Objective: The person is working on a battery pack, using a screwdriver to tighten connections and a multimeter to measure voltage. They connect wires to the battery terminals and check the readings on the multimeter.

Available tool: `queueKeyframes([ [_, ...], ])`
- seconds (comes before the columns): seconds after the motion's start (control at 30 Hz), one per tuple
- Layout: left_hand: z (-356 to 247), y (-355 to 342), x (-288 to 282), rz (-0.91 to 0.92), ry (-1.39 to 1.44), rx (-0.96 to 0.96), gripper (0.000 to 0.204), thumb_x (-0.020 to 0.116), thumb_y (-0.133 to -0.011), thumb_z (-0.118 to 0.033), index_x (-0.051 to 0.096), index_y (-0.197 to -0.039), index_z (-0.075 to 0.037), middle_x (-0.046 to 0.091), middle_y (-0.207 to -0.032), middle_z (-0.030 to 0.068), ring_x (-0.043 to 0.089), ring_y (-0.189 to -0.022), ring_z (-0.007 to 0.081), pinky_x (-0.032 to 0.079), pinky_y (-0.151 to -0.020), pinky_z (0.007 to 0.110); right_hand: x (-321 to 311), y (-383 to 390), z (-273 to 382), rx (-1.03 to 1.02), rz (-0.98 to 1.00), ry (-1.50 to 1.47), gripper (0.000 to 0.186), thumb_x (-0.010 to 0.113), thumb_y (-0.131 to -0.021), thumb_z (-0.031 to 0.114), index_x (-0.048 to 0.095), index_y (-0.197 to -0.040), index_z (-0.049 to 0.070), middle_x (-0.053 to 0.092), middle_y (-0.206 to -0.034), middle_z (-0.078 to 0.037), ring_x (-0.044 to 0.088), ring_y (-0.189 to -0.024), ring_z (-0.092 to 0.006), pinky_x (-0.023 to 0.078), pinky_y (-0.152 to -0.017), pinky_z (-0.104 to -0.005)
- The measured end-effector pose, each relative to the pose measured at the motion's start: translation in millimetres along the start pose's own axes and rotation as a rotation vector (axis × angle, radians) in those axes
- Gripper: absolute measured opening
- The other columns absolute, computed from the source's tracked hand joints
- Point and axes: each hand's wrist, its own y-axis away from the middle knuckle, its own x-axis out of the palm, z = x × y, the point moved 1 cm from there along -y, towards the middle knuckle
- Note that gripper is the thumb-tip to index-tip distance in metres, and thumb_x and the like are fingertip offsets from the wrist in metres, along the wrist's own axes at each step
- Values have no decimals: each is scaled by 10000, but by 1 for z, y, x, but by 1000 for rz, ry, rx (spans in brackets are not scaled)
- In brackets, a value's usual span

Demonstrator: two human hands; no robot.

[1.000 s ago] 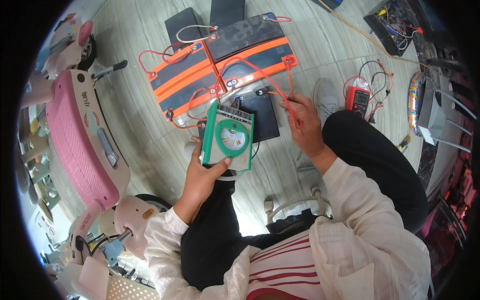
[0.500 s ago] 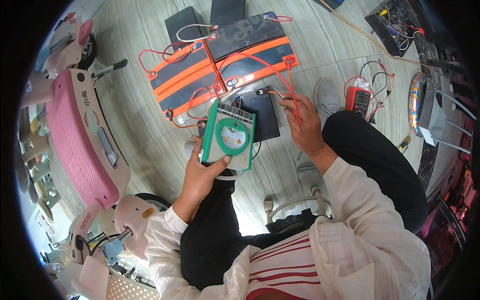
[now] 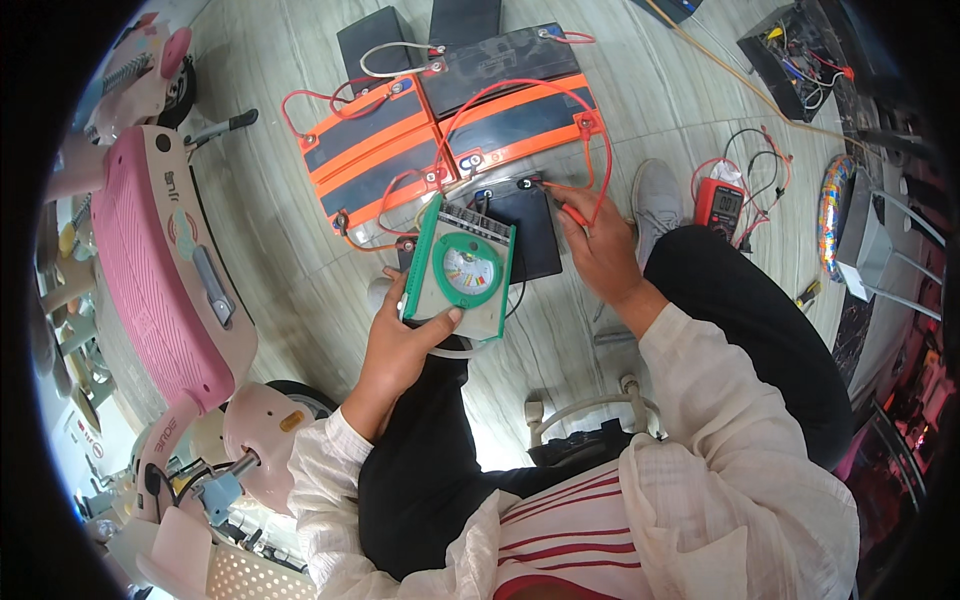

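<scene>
My left hand (image 3: 393, 345) grips a green-and-white battery tester (image 3: 463, 268), its thumb on the front below the round dial. My right hand (image 3: 607, 258) is closed on a red-handled test lead (image 3: 573, 213) whose thick red cable arches over the batteries. The lead's tip is close to a terminal of a small black battery (image 3: 536, 240); I cannot tell whether they touch. The tester partly covers that battery. Beyond it lie orange-and-black batteries (image 3: 520, 125) and a long black battery (image 3: 500, 68), linked by red, orange and white wires.
A red multimeter (image 3: 719, 207) with tangled leads lies right of my shoe (image 3: 658, 200). An open black box of wires (image 3: 800, 65) is at the far right. A pink scooter (image 3: 165, 270) stands along the left. The floor (image 3: 520, 385) has pale grey tiles.
My right hand has moved slightly left and the red-handled lead has come nearer the small black battery's terminal. The tester stays in my left hand. The view has shifted slightly.
</scene>
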Motion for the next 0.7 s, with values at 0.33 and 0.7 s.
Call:
queueKeyframes([
  [0.33,3,-4,-4,8,55,-49,825,789,-806,-161,341,-1441,117,596,-1246,149,589,-1135,202,455,-993,306,12,-5,-8,-4,61,35,237,629,-911,75,620,-1142,20,653,-1115,-166,601,-1031,-356,481,-916,-412],
  [0.7,5,-6,-2,16,85,-67,824,793,-808,-162,342,-1439,117,598,-1235,154,597,-1118,206,461,-984,304,15,-7,-11,-10,71,94,230,636,-907,88,617,-1127,24,632,-1059,-162,589,-1003,-360,483,-893,-423],
])
